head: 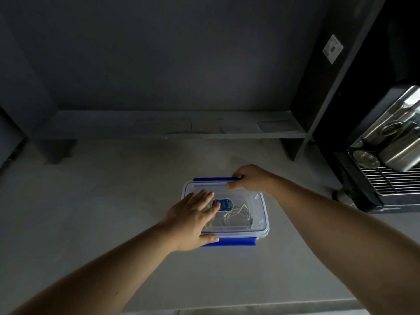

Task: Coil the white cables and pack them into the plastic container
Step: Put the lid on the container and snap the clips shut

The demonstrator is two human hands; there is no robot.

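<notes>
A clear plastic container with blue clips stands on the grey counter, its clear lid on top. Coiled white cables show through the lid, under a blue label. My left hand lies flat on the lid's left part, fingers spread, thumb at the near blue clip. My right hand pinches the far blue clip at the container's back edge.
A low grey shelf runs along the wall behind the container. At the right stands a black rack holding steel cups and pots. The counter's front edge lies near the bottom of the view.
</notes>
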